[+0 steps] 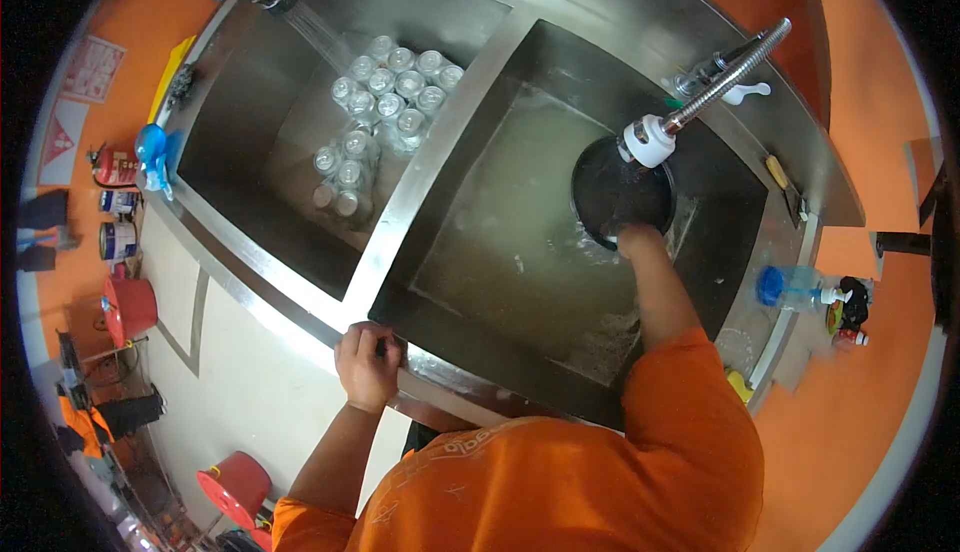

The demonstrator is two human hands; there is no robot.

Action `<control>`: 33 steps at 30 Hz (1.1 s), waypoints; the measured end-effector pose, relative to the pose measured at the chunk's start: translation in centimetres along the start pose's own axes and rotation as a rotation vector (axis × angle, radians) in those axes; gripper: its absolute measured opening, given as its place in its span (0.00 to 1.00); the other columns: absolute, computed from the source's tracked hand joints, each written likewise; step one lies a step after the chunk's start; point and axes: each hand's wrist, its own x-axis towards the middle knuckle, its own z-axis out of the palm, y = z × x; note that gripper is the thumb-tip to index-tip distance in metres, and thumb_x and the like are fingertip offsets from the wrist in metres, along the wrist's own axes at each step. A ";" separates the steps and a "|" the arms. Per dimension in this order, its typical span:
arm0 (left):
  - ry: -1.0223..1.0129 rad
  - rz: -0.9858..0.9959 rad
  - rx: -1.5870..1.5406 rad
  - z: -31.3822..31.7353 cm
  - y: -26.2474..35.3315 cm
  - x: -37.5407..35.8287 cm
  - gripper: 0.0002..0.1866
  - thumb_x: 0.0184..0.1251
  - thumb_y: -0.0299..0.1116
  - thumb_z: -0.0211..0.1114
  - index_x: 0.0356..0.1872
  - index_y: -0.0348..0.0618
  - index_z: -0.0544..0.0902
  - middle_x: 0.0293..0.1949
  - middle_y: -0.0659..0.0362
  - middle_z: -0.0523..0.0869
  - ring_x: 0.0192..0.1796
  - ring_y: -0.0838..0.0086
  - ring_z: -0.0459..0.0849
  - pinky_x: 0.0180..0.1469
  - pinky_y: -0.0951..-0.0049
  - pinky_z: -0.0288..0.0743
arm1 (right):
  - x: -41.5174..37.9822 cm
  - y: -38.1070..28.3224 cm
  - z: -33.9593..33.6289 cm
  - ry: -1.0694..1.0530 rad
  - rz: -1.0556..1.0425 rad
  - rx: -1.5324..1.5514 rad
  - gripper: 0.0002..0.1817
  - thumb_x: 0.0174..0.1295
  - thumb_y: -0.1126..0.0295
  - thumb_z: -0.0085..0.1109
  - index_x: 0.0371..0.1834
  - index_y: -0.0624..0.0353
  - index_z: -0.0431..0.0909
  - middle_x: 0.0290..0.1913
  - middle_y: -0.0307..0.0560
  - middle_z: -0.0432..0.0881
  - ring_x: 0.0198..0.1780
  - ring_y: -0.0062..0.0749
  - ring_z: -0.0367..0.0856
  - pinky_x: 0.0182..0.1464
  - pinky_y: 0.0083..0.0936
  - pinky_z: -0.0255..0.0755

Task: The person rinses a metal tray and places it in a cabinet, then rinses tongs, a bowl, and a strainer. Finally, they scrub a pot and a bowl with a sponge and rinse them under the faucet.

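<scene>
My right hand [637, 239] reaches into the right sink basin [560, 362] and grips the near rim of a round black bucket [620, 197]. The bucket sits in cloudy water, and what it contains is too dark to make out. Right above it hangs the white head of a flexible faucet [648, 142]. My left hand [368, 364] rests on the front edge of the sink, by the divider [400, 222] between the basins. Its fingers are curled, with a dark spot between them that I cannot identify.
In the left basin [240, 172] stand several glass jars [390, 105], under water from a sprayer [285, 0]. A brush-like yellow-handled tool [785, 187] and a clear bottle with blue contents [790, 288] lie at the right. A red bucket [130, 310] is on the left.
</scene>
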 end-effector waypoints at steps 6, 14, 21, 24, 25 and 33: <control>-0.002 -0.011 -0.021 0.2 -0.5 -0.2 0.07 0.42 0.25 0.61 0.25 0.46 0.74 0.30 0.60 0.77 0.34 0.65 0.76 0.37 0.68 0.66 | 0.0 -2.9 -5.7 0.041 -0.106 0.031 0.19 0.56 0.71 0.41 0.50 0.58 0.72 0.55 0.52 0.70 0.54 0.44 0.71 0.54 0.35 0.66; -0.023 0.004 -0.008 0.3 -0.2 -0.1 0.08 0.42 0.25 0.61 0.26 0.46 0.74 0.30 0.59 0.77 0.34 0.64 0.76 0.37 0.67 0.66 | 4.4 2.7 -1.2 0.211 0.238 0.476 0.17 0.59 0.68 0.39 0.46 0.60 0.75 0.51 0.56 0.73 0.50 0.47 0.74 0.50 0.37 0.69; -0.053 0.010 -0.069 0.5 -0.7 0.0 0.08 0.41 0.23 0.61 0.26 0.44 0.74 0.30 0.57 0.77 0.34 0.63 0.76 0.36 0.67 0.66 | 0.7 -0.2 -1.8 0.065 -0.092 0.174 0.18 0.55 0.69 0.39 0.46 0.62 0.73 0.50 0.57 0.73 0.51 0.49 0.72 0.52 0.37 0.67; -0.023 0.025 -0.046 0.4 -0.4 0.1 0.09 0.41 0.23 0.61 0.27 0.44 0.74 0.30 0.57 0.77 0.34 0.63 0.76 0.37 0.66 0.67 | 1.9 1.0 -1.7 0.222 0.056 0.389 0.18 0.55 0.69 0.38 0.46 0.61 0.73 0.50 0.57 0.73 0.50 0.50 0.73 0.52 0.38 0.67; -0.033 0.002 -0.038 0.5 -0.7 -0.1 0.09 0.41 0.23 0.61 0.27 0.44 0.74 0.30 0.57 0.77 0.34 0.63 0.76 0.37 0.66 0.67 | 3.3 2.0 -0.5 0.278 0.100 0.472 0.19 0.55 0.69 0.38 0.47 0.61 0.73 0.50 0.57 0.73 0.50 0.50 0.73 0.51 0.38 0.67; -0.043 0.005 -0.067 0.7 -0.8 -0.1 0.09 0.40 0.23 0.61 0.26 0.44 0.73 0.29 0.58 0.76 0.33 0.63 0.76 0.36 0.66 0.66 | 0.4 -1.5 0.5 0.073 0.027 0.278 0.18 0.55 0.70 0.38 0.48 0.56 0.73 0.51 0.56 0.72 0.52 0.48 0.71 0.52 0.37 0.67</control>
